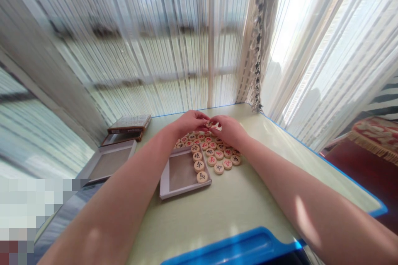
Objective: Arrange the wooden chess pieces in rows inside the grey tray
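Near tray on counter, set at a slight angle: 4 pcs inside, flat, black marks up, in a col. along its R wall; rest of its brown floor shows bare. 2nd tray, well to the L past the L forearm, same pale walls w/ bare brown floor in view. Behind that, a brown-edged box near the window-side edge of the counter; contents can't be made out. Loose pile lies directly on counter, just beyond & to R of near tray, red + black marks mixed, mostly flat & close tog. Both arms reach fwd, converging over the far part of the pile, hands nearly meeting. L hand: palm down, fingers bent, grip clamped on one pc, held up above the pile, tilted. R hand: back of hand up, wrist bent inward, fingertips at same pc's R side; can't tell if its grip is clamped too. Forearms pass either side of near tray, L one close by it.
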`<state>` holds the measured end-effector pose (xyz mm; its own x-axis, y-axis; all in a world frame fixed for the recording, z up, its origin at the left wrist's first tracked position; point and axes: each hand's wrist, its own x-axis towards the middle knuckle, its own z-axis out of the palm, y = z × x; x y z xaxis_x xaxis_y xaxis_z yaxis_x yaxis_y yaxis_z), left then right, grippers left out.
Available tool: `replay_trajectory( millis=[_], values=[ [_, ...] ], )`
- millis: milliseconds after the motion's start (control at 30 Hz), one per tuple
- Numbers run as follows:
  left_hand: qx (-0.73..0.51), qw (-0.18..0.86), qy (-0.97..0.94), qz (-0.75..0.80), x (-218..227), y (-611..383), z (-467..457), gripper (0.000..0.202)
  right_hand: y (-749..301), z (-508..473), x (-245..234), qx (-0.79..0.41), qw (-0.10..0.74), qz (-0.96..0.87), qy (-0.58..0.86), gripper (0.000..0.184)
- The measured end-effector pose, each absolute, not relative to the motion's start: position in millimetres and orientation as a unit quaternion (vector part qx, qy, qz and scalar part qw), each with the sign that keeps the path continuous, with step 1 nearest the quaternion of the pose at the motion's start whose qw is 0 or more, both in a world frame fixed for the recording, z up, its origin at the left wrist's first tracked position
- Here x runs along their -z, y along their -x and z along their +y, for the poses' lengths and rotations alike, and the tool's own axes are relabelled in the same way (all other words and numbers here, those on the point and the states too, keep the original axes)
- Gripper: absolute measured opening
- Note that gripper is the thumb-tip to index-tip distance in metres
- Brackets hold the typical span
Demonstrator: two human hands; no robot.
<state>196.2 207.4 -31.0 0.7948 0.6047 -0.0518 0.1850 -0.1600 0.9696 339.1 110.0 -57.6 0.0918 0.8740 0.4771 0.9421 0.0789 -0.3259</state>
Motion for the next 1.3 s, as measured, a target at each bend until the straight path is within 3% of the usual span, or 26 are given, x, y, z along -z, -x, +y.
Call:
replay_trajectory(
  millis=[567,833,1067,1300],
  values=[
    [-0.129,0.552,-0.768,0.3,16,-186,207,0.04,-334,107,55,0.062,0.333,-0.683,0.647,0.021],
    [-0.12,0.526,-0.792,0.286,14,-188,205,0.036,-335,106,53,0.08,0.32,-0.676,0.66,0.023],
    [-0.133,0.444,-0.841,0.28,5,-184,201,0.032,-336,105,53,0.102,0.314,-0.682,0.653,0.021],
    [-0.171,0.367,-0.867,0.292,8,-194,189,0.028,-342,106,53,0.075,0.361,-0.663,0.651,0.022]
  ],
)
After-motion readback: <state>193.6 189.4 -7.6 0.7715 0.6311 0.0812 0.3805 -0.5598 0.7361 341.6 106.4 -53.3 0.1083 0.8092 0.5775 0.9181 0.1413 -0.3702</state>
